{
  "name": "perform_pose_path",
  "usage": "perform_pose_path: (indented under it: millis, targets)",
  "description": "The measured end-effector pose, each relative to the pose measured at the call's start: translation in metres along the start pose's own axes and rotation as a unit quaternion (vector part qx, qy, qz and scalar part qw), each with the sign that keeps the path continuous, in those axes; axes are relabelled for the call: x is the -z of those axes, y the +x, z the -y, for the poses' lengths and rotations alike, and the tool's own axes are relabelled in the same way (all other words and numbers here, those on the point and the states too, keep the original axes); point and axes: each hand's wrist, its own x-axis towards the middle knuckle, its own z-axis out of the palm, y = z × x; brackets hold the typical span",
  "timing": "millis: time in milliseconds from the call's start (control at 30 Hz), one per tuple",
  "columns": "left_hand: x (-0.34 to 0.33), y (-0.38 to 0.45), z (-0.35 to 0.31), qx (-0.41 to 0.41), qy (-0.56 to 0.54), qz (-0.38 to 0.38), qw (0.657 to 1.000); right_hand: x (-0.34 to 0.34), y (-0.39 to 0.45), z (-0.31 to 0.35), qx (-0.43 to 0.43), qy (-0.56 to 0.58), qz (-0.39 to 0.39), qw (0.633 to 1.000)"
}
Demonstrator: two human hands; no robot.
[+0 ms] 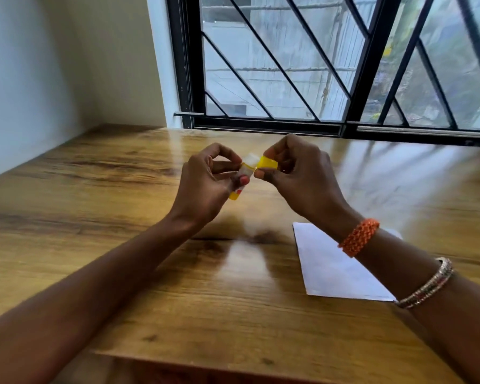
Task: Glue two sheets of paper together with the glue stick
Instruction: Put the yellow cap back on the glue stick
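Note:
My left hand (205,184) grips a small glue stick (242,178), a white tube with a yellow base and red print, held tilted above the table. The white glue tip shows at its upper end. My right hand (297,176) pinches the yellow cap (267,163), which sits right at that tip; whether cap and tube touch is unclear. White paper (333,267) lies flat on the wooden table (122,217) to the right, partly under my right forearm. I cannot tell whether it is one sheet or two stacked.
The table meets a white wall on the left and a black-framed barred window (316,79) at the back. Its front edge (205,364) runs just below my forearms. Bare wood lies left of the paper.

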Motion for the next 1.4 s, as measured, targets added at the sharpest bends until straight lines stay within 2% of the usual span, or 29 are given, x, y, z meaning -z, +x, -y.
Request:
perform_pose_path:
  millis: [200,300,567,700,833,967,1067,1200,1400]
  targets:
    - [-0.006,-0.003,-0.006,-0.052,0.048,0.030,0.997,0.011,-0.001,0.004,0.100,-0.084,0.010,0.991]
    - [-0.005,-0.007,-0.007,-0.101,0.098,0.017,0.990,0.013,-0.002,0.007,0.110,-0.108,0.029,0.988]
    - [-0.008,-0.019,-0.002,-0.179,0.189,0.031,0.965,0.006,-0.011,0.005,0.060,-0.139,0.102,0.983]
    - [-0.010,-0.020,0.001,-0.186,0.219,0.039,0.957,0.007,-0.005,0.005,-0.011,-0.119,0.170,0.978]
    - [-0.022,-0.014,-0.009,-0.093,0.063,0.019,0.994,0.020,0.013,0.002,-0.134,-0.034,0.271,0.953]
    - [-0.012,-0.009,-0.011,0.011,-0.021,0.003,1.000,0.043,0.019,-0.015,-0.149,-0.030,0.372,0.916]
    - [-0.005,-0.009,-0.006,0.094,-0.098,0.002,0.991,0.058,0.014,-0.030,-0.134,-0.077,0.434,0.888]
    - [-0.013,-0.010,-0.005,0.158,-0.161,0.034,0.974,0.060,0.006,-0.037,-0.102,-0.100,0.452,0.880]
    - [-0.020,-0.015,0.002,0.162,-0.169,0.034,0.972,0.053,0.002,-0.041,-0.095,-0.105,0.447,0.883]
